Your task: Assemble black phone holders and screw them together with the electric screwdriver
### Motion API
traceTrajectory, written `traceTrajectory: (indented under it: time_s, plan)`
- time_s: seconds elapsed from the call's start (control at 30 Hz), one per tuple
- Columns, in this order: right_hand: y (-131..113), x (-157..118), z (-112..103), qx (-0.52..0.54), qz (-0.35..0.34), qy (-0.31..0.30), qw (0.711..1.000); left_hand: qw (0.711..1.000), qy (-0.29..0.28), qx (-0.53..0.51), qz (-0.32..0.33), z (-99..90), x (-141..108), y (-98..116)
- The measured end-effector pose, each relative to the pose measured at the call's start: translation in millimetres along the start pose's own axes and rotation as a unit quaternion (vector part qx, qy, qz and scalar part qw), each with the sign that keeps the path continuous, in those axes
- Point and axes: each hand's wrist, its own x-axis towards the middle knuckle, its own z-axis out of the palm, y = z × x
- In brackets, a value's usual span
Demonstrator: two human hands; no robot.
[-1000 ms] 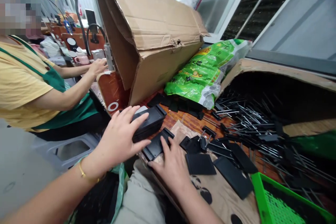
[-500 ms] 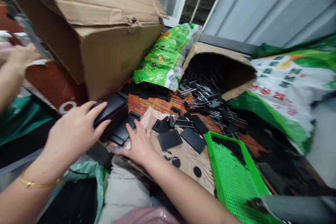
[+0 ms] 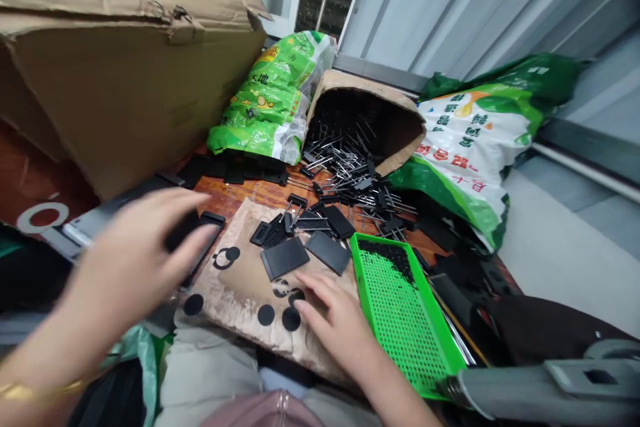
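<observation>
Head view: hands (image 3: 340, 320) apart, near black parts (image 3: 285, 258)

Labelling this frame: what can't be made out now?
Head view:
Left hand: blurred; grip unclear.
Black piece behind it: partly hidden by that hand.
Black bits in green tray: too small to identify.
Small cardboard box: depths lost in shadow.
Grey part: cut off by right edge.

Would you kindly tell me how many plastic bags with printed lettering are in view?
2: the mostly green bag beside the large cardboard box, and the white-and-green bag right of the open box. More could be hidden.
</observation>
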Motion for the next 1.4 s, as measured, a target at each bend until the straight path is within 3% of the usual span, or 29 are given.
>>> traceTrajectory:
  time_s: [0.1,0.17,0.27,0.4,0.57,0.67,0.77,0.83,0.87,0.93,0.97,1.03,1.1,1.17,1.23,1.3,1.4]
  plan:
    - [18,-12,-10,-0.025,-0.001,0.025,0.999,0.99,-0.14,-0.016,0.02,53.0,32,44]
    - [25,-18,-13,-0.031,-0.004,0.039,0.999,0.977,-0.208,0.029,-0.019,90.6,57,66]
    - [33,-25,-15,-0.029,-0.006,0.049,0.998,0.969,-0.236,0.054,-0.042,134.8,88,84]
    - [42,-35,-20,-0.01,0.012,0.054,0.998,0.962,-0.262,0.059,-0.04,164.9,103,85]
    - [52,-30,-33,0.038,0.019,0.083,0.996,0.972,-0.232,0.022,-0.026,166.1,101,66]
    - [52,-17,-40,0.065,0.031,0.106,0.992,0.983,-0.182,-0.01,-0.023,151.1,95,61]
    - [47,-4,-42,0.123,0.064,0.173,0.975,0.988,-0.147,-0.05,0.006,129.5,75,71]
    - [46,5,-40,0.181,0.086,0.204,0.958,0.977,-0.175,-0.102,0.062,116.8,53,84]
    - [46,8,-39,0.208,0.097,0.196,0.953,0.957,-0.212,-0.162,0.111,112.6,43,90]
    - [51,14,-38,0.25,0.122,0.145,0.95,0.912,-0.282,-0.245,0.167,109.4,30,98]
    - [55,15,-38,0.265,0.137,0.125,0.946,0.899,-0.302,-0.272,0.162,110.5,30,99]
    - [62,17,-39,0.29,0.16,0.122,0.936,0.914,-0.29,-0.274,0.076,117.3,46,93]
    - [67,17,-42,0.311,0.173,0.141,0.924,0.952,-0.206,-0.208,-0.089,127.8,80,73]
    - [71,16,-42,0.31,0.179,0.124,0.926,0.961,-0.149,-0.148,-0.18,139.8,120,46]
    - [74,15,-39,0.28,0.172,0.077,0.941,0.952,-0.123,-0.09,-0.265,151.9,156,20]
    - [78,15,-35,0.231,0.143,0.033,0.962,0.938,-0.124,-0.056,-0.318,163.2,181,0]
    - [84,17,-28,0.162,0.085,0.003,0.983,0.929,-0.152,-0.053,-0.333,176.0,198,-15]
